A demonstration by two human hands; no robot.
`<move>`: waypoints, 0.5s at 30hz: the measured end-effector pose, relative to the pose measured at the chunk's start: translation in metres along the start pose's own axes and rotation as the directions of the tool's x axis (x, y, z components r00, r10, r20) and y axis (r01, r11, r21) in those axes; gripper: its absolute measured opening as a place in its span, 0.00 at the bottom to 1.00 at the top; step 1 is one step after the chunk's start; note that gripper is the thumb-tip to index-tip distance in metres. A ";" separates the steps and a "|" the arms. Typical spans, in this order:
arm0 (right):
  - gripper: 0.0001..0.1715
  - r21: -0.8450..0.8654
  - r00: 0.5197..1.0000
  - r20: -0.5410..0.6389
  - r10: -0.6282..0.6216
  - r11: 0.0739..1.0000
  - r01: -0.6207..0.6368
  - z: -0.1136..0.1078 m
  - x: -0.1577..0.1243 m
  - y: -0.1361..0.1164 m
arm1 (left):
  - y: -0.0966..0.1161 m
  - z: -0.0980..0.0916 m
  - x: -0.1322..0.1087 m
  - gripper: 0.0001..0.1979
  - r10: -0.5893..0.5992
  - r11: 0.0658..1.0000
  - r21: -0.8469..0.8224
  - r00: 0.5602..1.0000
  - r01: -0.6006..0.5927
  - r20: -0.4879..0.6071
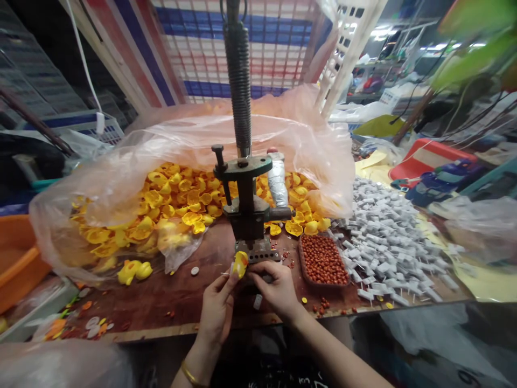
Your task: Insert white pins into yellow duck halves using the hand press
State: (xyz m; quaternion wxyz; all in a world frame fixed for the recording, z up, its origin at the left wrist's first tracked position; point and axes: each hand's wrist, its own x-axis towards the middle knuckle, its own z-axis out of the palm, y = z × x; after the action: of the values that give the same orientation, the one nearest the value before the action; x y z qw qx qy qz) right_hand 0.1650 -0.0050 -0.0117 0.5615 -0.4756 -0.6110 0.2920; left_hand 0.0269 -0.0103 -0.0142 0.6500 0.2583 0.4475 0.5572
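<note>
A yellow plastic piece (240, 264) is pinched in the fingers of my left hand (219, 304), just in front of the press. A thin metal pin sticks out to the left beside it. My right hand (277, 288) is closed, thumb and index finger together close to the yellow piece; whatever lies between them is too small to make out. Right behind both hands stands the dark metal press (247, 215) with a row of holes in its base block (258, 250). A small grey block (257, 302) lies below, between the hands.
Yellow shells (161, 199) fill a clear plastic bag (181, 129) behind the press. To the right are a tray of red-brown beads (324, 260) and a heap of grey blocks (388, 237). An orange basin (18, 258) stands far left. Two joined yellow shells (134, 271) lie front left.
</note>
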 end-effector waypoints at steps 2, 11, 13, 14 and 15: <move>0.05 -0.001 1.000 0.016 0.000 1.000 0.000 0.000 0.000 0.004 | 0.000 -0.002 0.001 0.15 -0.004 1.000 0.015 1.000 0.004 0.013; 0.05 -0.314 0.978 0.205 0.038 0.949 0.028 0.004 0.033 0.040 | 0.013 -0.010 0.045 0.19 0.048 0.923 0.370 0.986 -0.105 0.160; 0.07 -0.355 0.986 0.159 0.051 0.935 0.009 0.001 0.041 0.047 | 0.015 -0.009 0.061 0.16 0.127 0.819 0.522 0.963 -0.238 0.239; 0.08 -0.335 0.990 0.127 0.061 0.942 -0.015 -0.003 0.046 0.049 | 0.016 -0.008 0.067 0.14 0.162 0.755 0.582 0.946 -0.302 0.281; 0.08 -0.303 0.993 0.091 0.075 0.952 -0.044 -0.011 0.053 0.051 | 0.017 -0.008 0.073 0.13 0.187 0.692 0.627 0.928 -0.358 0.323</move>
State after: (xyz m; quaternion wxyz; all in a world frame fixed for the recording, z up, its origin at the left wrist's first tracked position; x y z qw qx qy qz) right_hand 0.1927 0.0602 -0.0340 0.4419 -0.5582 -0.6613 0.2363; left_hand 0.0097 0.0622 -0.0249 0.4686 0.6040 0.4955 0.4124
